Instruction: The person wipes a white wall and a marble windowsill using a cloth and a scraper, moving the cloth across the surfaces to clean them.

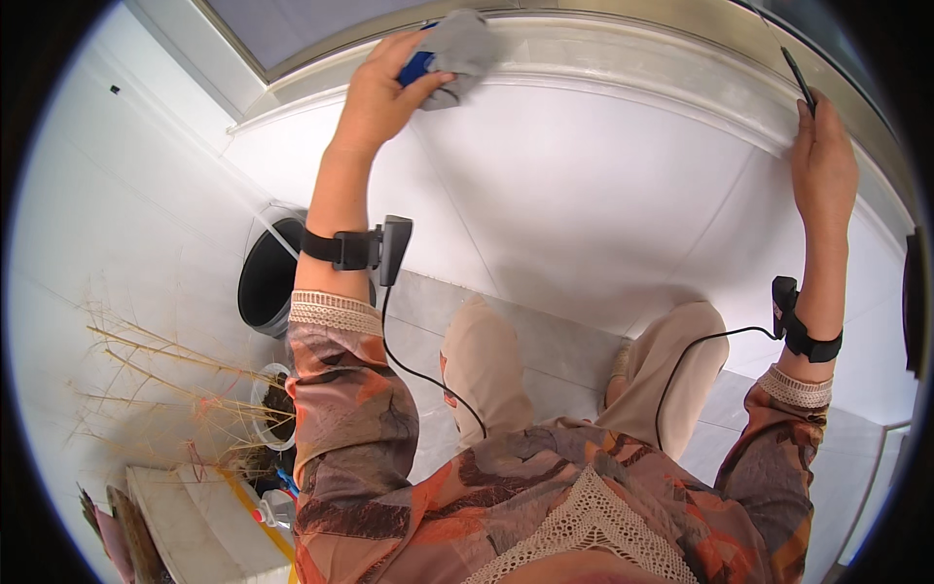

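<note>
My left hand (387, 91) grips a grey cloth (467, 55) with a dark blue part (417, 67) showing between the fingers. It is pressed up to the window sill (620, 55), near the corner of the window frame (292, 62). The cloth is slightly blurred. Over at the right end of the sill, my right hand (826, 157) holds a slim tool with a black handle (797, 77). A thin shaft runs up from it towards the window, and I cannot tell what its tip touches.
Below the sill is a white tiled wall (584, 168). At left stand a black bucket (266, 281), a pot of soil (277, 405) with dry branches (168, 350), a clear plastic bottle (276, 509) and a white box (197, 522). Cables (416, 376) run from both wrist-worn devices.
</note>
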A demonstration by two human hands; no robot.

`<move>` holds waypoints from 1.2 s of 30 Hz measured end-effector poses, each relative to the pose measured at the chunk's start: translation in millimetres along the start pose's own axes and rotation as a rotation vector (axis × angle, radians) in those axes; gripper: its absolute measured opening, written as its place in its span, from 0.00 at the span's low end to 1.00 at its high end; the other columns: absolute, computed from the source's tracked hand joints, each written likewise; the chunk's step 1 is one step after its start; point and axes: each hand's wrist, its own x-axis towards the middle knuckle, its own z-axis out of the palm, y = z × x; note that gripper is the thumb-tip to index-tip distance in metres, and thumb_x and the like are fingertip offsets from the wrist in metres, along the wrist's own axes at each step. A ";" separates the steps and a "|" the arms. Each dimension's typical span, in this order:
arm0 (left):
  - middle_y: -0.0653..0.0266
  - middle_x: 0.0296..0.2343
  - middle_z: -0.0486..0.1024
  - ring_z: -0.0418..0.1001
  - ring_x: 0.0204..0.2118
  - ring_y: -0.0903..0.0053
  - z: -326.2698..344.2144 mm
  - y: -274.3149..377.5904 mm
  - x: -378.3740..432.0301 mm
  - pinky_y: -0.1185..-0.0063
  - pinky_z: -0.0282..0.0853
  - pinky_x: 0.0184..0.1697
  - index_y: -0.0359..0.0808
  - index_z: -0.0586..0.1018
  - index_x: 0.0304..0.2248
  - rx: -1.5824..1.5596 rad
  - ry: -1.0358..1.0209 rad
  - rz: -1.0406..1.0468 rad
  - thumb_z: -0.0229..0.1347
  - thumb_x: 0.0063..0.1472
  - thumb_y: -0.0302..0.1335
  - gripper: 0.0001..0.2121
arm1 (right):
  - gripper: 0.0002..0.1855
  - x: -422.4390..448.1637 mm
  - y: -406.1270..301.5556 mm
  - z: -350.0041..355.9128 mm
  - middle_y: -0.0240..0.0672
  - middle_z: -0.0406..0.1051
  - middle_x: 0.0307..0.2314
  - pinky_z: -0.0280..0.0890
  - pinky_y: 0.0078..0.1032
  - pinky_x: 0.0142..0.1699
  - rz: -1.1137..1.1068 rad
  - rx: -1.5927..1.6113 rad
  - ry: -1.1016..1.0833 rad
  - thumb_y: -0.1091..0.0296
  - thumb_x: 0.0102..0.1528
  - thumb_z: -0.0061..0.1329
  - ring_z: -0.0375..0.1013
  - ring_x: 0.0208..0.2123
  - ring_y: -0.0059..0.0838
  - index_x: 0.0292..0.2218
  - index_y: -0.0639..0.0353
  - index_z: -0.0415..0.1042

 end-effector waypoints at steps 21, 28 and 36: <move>0.55 0.37 0.77 0.73 0.42 0.57 128.5 199.0 106.9 0.65 0.68 0.46 0.36 0.79 0.44 -0.109 -0.017 0.198 0.56 0.58 0.37 0.17 | 0.12 19.4 -12.9 -25.6 0.41 0.75 0.33 0.67 0.39 0.38 0.052 0.043 0.008 0.62 0.64 0.43 0.73 0.34 0.47 0.43 0.59 0.71; 0.55 0.31 0.77 0.73 0.38 0.53 51.4 64.5 71.3 0.61 0.67 0.41 0.42 0.81 0.36 0.122 -0.044 -0.194 0.52 0.55 0.37 0.13 | 0.12 20.5 -10.5 -30.4 0.41 0.74 0.33 0.67 0.38 0.38 -0.024 0.048 0.004 0.62 0.64 0.42 0.73 0.34 0.47 0.43 0.60 0.70; 0.46 0.42 0.77 0.73 0.47 0.53 -28.1 -41.4 46.4 0.64 0.67 0.52 0.36 0.79 0.46 0.595 -0.161 -0.684 0.49 0.59 0.42 0.22 | 0.10 12.6 -15.2 -25.3 0.35 0.73 0.32 0.67 0.36 0.36 0.023 0.044 0.050 0.62 0.63 0.44 0.73 0.33 0.42 0.42 0.56 0.71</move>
